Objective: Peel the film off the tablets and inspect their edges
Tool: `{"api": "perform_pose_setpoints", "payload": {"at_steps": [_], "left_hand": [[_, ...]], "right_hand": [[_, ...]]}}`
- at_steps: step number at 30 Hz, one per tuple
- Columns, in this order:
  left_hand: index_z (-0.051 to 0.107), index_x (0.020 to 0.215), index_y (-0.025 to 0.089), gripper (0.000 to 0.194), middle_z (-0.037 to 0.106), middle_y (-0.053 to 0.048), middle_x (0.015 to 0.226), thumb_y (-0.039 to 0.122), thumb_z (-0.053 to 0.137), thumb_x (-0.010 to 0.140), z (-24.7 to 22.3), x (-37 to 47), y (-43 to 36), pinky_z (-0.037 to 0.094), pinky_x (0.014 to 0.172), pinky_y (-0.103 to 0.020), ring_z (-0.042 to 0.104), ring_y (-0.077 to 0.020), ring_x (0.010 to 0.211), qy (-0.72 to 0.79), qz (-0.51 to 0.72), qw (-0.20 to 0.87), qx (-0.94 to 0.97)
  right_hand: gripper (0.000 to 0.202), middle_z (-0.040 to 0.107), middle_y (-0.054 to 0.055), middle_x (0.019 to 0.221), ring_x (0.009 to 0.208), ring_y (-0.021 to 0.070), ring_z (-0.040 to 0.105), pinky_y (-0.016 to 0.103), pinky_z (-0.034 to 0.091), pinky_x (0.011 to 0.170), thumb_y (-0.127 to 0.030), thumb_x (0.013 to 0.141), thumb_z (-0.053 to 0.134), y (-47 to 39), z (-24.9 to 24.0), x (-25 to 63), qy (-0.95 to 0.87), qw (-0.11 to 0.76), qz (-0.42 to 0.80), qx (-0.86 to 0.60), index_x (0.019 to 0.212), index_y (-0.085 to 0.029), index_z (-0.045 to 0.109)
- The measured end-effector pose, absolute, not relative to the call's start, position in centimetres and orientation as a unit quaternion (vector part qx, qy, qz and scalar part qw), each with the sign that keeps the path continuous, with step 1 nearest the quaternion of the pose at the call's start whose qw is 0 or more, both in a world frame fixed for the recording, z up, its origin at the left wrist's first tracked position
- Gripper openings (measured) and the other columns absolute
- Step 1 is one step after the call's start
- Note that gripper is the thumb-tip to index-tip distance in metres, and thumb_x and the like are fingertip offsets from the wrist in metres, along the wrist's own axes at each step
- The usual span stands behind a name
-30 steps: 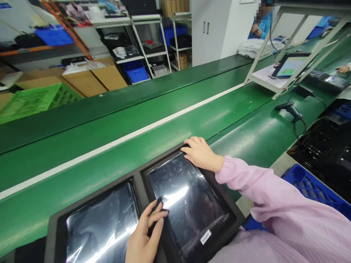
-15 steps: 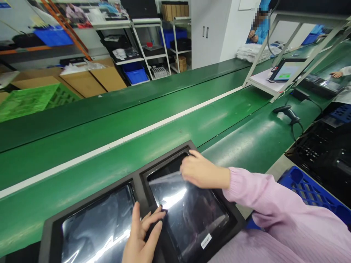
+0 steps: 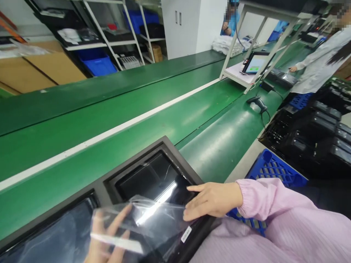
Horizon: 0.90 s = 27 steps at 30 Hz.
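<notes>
A long green bench (image 3: 153, 128), scanner (image 3: 259, 105) and stocked shelves (image 3: 87, 46) show a factory workshop.

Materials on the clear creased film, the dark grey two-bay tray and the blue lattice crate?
Clear creased film: thin glossy plastic by its look; the left hand shows through, and creases catch light.
Dark grey two-bay tray: matte, perhaps foam; thick walls, little shine.
Blue lattice crate: likely moulded plastic, fairly smooth; even colour, rounded corner, ribbed openings.

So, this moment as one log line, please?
left hand: behind clear film | right hand: at film's edge | dark panel: partly under film, in dark tray
</notes>
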<state>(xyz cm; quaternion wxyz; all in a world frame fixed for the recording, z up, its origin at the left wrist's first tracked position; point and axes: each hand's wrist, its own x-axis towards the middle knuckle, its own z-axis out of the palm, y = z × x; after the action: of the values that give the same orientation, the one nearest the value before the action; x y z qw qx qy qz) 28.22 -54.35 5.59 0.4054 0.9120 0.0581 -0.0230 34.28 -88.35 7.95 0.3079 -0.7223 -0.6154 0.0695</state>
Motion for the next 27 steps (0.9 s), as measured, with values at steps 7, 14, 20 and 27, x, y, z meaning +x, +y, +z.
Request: {"api": "perform_pose_setpoints", "payload": {"at_steps": [7, 14, 20, 27], "left_hand": [[0.005, 0.15, 0.016, 0.065, 0.066, -0.01, 0.117, 0.021, 0.028, 0.089, 4.9, 29.9, -54.9, 0.051, 0.084, -0.041, 0.062, -0.0269, 0.106, -0.155, 0.077, 0.197, 0.965], [0.009, 0.148, 0.016, 0.072, 0.064, -0.007, 0.121, 0.024, 0.033, 0.081, 6.6, 30.0, -55.5, 0.05, 0.075, -0.034, 0.065, -0.0207, 0.091, -0.012, -0.014, 0.28, 0.96], [0.047, 0.131, 0.013, 0.055, 0.067, -0.01, 0.115, 0.026, 0.036, 0.079, 6.4, 30.6, -54.6, 0.034, 0.107, -0.044, 0.051, -0.0227, 0.122, -0.07, -0.059, 0.392, 0.915], [0.068, 0.102, 0.021, 0.046, 0.067, -0.009, 0.115, 0.007, 0.032, 0.078, 8.5, 27.1, -57.6, 0.028, 0.103, -0.067, 0.052, -0.0289, 0.122, -0.237, -0.048, 0.217, 0.946]], "right_hand": [[0.014, 0.036, 0.006, 0.146, 0.14, 0.0308, 0.017, 0.055, 0.01, 0.112, -0.015, 0.09, 0.058, -85.8, 9.5, 37.5, -0.581, 0.212, -0.066, -0.783, 0.089, -0.021, 0.07], [0.02, 0.067, 0.0, 0.072, 0.072, 0.0132, 0.063, 0.026, 0.044, 0.074, -0.026, 0.091, 0.061, -80.8, 9.7, 43.5, -0.255, 0.479, 0.069, -0.837, 0.075, -0.013, 0.064], [0.065, 0.068, 0.01, 0.076, 0.068, 0.0184, 0.067, 0.027, 0.051, 0.064, -0.062, 0.097, 0.02, -82.2, 12.0, 43.3, -0.182, 0.694, 0.312, -0.624, 0.083, -0.012, 0.058], [0.038, 0.066, 0.019, 0.102, 0.094, 0.0294, 0.065, 0.038, 0.048, 0.084, -0.043, 0.096, 0.047, -80.5, 13.9, 38.2, -0.11, 0.17, 0.169, -0.965, 0.107, -0.009, 0.059]]}}
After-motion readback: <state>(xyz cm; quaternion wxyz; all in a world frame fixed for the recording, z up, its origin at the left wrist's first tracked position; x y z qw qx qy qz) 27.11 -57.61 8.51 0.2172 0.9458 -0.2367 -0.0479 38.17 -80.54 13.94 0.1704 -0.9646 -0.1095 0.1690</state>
